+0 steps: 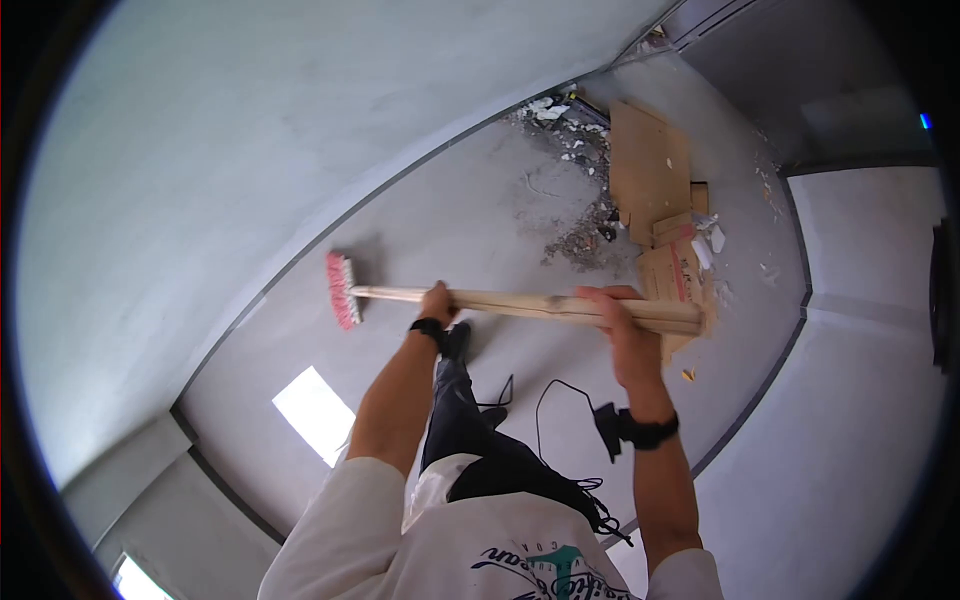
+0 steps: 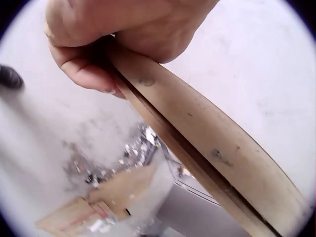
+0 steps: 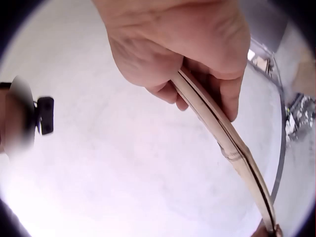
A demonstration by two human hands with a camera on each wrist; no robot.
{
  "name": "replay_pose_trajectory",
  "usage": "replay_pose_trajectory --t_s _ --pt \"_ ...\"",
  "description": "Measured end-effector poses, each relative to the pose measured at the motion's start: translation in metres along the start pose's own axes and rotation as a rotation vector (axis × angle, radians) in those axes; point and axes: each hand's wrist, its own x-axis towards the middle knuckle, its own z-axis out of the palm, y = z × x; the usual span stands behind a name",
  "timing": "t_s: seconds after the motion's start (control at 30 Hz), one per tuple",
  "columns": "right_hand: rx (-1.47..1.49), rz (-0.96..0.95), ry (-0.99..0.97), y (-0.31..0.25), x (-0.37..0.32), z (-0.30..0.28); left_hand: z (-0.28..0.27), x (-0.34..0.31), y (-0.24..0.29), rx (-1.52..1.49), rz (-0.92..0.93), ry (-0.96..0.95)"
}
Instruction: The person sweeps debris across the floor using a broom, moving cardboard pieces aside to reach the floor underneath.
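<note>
A broom with a red-and-white bristle head (image 1: 343, 290) lies across the head view, its head down on the floor near the left wall. Its long handle (image 1: 520, 303) is pale bamboo with a dark lengthwise split, plain in both wrist views. My left hand (image 1: 437, 303) grips the handle partway along, on the bristle side. Farther up, close to the thick upper end, my right hand (image 1: 625, 335) holds it too. In the left wrist view the left hand (image 2: 123, 29) has its fingers curled round the bamboo. The right hand (image 3: 187, 49) wraps the handle, some fingers hidden behind it.
Flattened cardboard (image 1: 650, 165) lies on the floor ahead, beside scattered debris (image 1: 585, 235) and white scraps. Walls with a dark base strip border the floor. A thin black bent rod (image 1: 560, 385) shows beside my legs, and a bright patch of light (image 1: 315, 412) falls at left.
</note>
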Motion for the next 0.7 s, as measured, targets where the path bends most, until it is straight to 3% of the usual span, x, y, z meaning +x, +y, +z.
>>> replay_pose_trajectory --t_s 0.03,0.07,0.1,0.17,0.27,0.33,0.37,0.4,0.43,0.5,0.53,0.7 --pt "0.055 -0.018 0.060 -0.015 -0.001 -0.016 0.043 -0.002 -0.004 -0.002 -0.010 -0.009" --pt "0.114 -0.032 0.114 -0.031 -0.004 -0.033 0.081 -0.007 -0.010 -0.040 0.101 -0.106" --pt "0.051 -0.095 0.151 -0.048 -0.008 -0.047 0.119 -0.028 -0.004 -0.049 0.000 -0.133" --pt "-0.064 -0.182 0.242 -0.086 -0.010 -0.070 0.189 -0.048 -0.002 -0.004 0.062 -0.210" --pt "-0.152 -0.220 0.365 -0.138 -0.020 -0.089 0.244 -0.090 0.029 0.124 0.092 -0.519" --pt "-0.489 -0.464 0.197 -0.165 -0.029 -0.090 0.274 -0.094 0.041 0.205 0.107 -0.631" --pt "-0.515 -0.452 0.253 -0.175 -0.031 -0.096 0.287 -0.082 0.042 0.269 0.173 -0.703" --pt "-0.464 -0.483 0.251 -0.181 -0.033 -0.104 0.308 -0.107 0.046 0.078 -0.152 -0.658" --pt "-0.400 -0.523 0.225 -0.185 -0.030 -0.113 0.324 -0.128 0.034 0.105 -0.166 -0.675" --pt "-0.370 -0.559 0.277 -0.190 -0.034 -0.143 0.329 -0.160 0.024 -0.147 -0.132 -0.606" --pt "-0.375 -0.566 0.286 -0.189 -0.041 -0.159 0.319 -0.158 0.004 -0.134 -0.019 -0.638" --pt "0.006 -0.391 0.201 -0.158 -0.072 -0.211 0.226 -0.217 -0.031 -0.145 0.025 -0.198"
